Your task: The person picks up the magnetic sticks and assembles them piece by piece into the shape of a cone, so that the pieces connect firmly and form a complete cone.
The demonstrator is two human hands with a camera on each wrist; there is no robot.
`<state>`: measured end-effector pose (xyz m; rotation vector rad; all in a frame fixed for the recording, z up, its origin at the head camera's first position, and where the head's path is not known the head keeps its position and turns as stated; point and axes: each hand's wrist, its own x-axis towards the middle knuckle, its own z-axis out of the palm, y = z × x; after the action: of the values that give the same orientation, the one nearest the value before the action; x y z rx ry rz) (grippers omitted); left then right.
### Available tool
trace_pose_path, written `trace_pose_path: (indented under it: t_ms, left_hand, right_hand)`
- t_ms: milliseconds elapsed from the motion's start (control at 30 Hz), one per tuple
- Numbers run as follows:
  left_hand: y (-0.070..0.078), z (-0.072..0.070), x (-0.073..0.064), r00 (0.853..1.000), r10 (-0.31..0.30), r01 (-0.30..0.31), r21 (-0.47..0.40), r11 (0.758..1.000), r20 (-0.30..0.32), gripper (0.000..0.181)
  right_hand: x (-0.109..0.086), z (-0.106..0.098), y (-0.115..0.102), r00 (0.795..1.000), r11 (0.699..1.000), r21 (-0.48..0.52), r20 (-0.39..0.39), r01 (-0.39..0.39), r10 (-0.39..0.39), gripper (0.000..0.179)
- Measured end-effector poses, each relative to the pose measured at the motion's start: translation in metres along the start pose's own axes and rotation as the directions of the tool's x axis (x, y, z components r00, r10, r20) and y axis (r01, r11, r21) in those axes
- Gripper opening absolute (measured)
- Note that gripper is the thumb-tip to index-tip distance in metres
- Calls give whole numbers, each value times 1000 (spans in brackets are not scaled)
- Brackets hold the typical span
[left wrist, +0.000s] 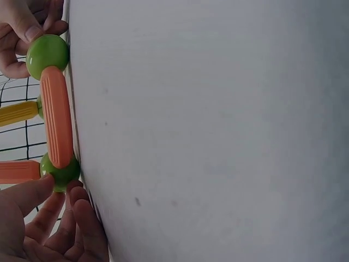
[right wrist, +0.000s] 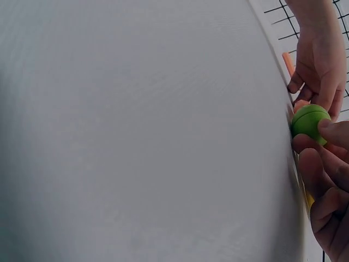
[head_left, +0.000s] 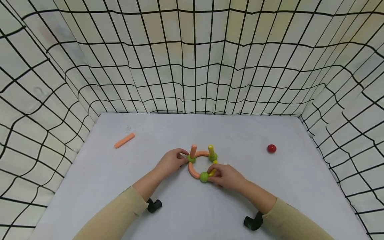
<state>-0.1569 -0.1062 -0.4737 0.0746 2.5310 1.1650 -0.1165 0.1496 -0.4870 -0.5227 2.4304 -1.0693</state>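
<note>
A ring of curved sticks and green balls lies on the table in the head view. Two curved orange sticks and a curved yellow stick form its sides. An upright orange stick rises from the left green ball, which my left hand pinches between thumb and fingers. My right hand pinches the front green ball, plainly seen in the right wrist view. From the back right green ball stands an upright yellow stick.
A loose straight orange stick lies at the table's left. On the right sits a red ball. Black netting over pale walls surrounds the white table at the back and sides. Dark devices are worn at both wrists.
</note>
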Motion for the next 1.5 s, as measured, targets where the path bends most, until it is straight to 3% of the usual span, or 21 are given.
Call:
trace_pose_path:
  t_ms: [400, 733, 1233, 1500]
  left_hand:
    - [0, 2, -1, 1000, -17, 17, 26, 1000, -6, 28]
    - [-1, 5, -8, 999, -32, 32, 4, 999, 16, 41]
    - [3, 6, -8, 999, -36, 36, 4, 999, 31, 43]
    - [4, 3, -9, 1000, -17, 17, 15, 1000, 15, 42]
  right_hand:
    - [-2, -12, 12, 999, 999, 19, -33, 38, -38, 20]
    - [7, -30, 24, 1000, 999, 31, -22, -13, 14, 23]
    - [14, -30, 27, 999, 998, 42, -16, -51, 52, 23]
    - [15, -29, 28, 1000, 999, 47, -24, -18, 19, 23]
